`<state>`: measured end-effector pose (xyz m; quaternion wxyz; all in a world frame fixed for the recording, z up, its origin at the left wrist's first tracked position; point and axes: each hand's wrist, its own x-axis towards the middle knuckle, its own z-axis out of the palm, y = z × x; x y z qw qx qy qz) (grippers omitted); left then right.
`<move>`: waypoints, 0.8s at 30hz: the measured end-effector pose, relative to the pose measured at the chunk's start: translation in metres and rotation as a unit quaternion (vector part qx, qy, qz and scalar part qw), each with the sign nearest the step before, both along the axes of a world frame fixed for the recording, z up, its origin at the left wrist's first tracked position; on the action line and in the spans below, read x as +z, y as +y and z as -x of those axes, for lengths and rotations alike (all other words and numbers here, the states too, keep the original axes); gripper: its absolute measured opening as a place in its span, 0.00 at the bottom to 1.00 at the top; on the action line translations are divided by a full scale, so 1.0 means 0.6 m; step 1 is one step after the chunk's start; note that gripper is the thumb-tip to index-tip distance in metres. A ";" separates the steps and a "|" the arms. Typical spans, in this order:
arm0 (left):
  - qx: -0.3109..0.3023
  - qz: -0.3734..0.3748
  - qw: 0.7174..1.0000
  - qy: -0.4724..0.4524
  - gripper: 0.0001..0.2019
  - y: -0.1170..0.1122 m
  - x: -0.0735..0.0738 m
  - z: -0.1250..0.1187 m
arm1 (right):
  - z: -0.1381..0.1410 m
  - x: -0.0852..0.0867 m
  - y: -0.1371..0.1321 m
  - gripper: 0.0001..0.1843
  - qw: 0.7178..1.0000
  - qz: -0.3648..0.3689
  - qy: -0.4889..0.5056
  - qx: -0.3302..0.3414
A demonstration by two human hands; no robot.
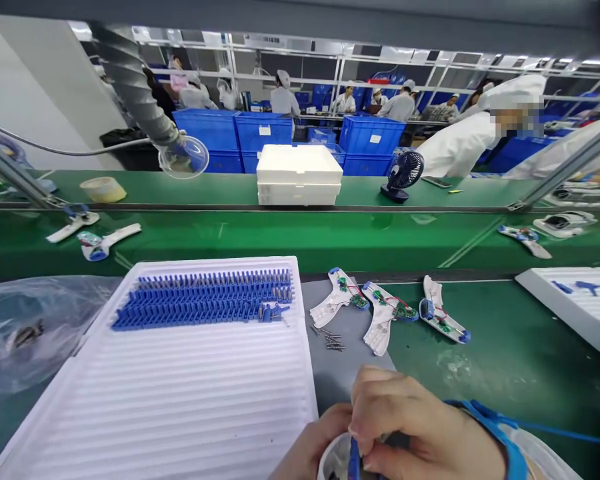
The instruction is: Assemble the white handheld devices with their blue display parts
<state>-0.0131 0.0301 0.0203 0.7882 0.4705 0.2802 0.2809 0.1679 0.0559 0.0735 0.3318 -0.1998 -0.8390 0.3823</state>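
At the bottom edge, my left hand [307, 447] and my right hand [420, 433] are closed together on a small white housing [336, 460] with a blue part [353, 463] in it. A blue wrist strap [500, 430] circles my right wrist. Just beyond my hands, three white half-shells with green circuit boards [383, 313] lie on a grey mat [345, 333] beside several loose springs [330, 339]. To the left, a white ribbed foam tray [180, 393] holds rows of blue parts [205, 299].
A green conveyor belt [300, 233] carries more white shells [100, 243], a stack of white foam boxes [299, 175] and a small black fan [403, 175]. A plastic bag [25, 327] lies far left, another foam tray [575, 300] far right. Workers in white stand beyond blue crates [260, 130].
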 end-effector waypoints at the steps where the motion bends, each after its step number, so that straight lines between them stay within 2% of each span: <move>1: -0.007 0.011 1.000 -0.004 0.29 0.000 0.001 -0.001 | 0.000 0.002 -0.002 0.08 1.000 0.000 -0.006 0.000; 6: -0.029 0.026 0.999 -0.038 0.33 -0.001 0.004 -0.008 | -0.003 0.008 -0.013 0.05 0.999 -0.014 -0.036 -0.005; 12: -0.045 0.060 0.996 -0.051 0.28 -0.003 0.011 -0.005 | -0.009 0.005 -0.031 0.04 1.000 0.003 -0.024 -0.006; 15: -0.036 0.080 0.994 -0.062 0.31 -0.011 0.000 -0.003 | -0.009 0.004 -0.037 0.04 0.999 -0.005 -0.024 -0.021; 19: -0.020 0.131 0.980 -0.150 0.36 -0.019 -0.021 -0.005 | -0.003 0.010 -0.040 0.03 0.997 -0.043 -0.044 -0.048; 24: 0.022 0.104 0.977 -0.184 0.36 -0.022 -0.030 -0.006 | -0.009 0.004 -0.049 0.04 0.997 -0.031 -0.034 -0.056</move>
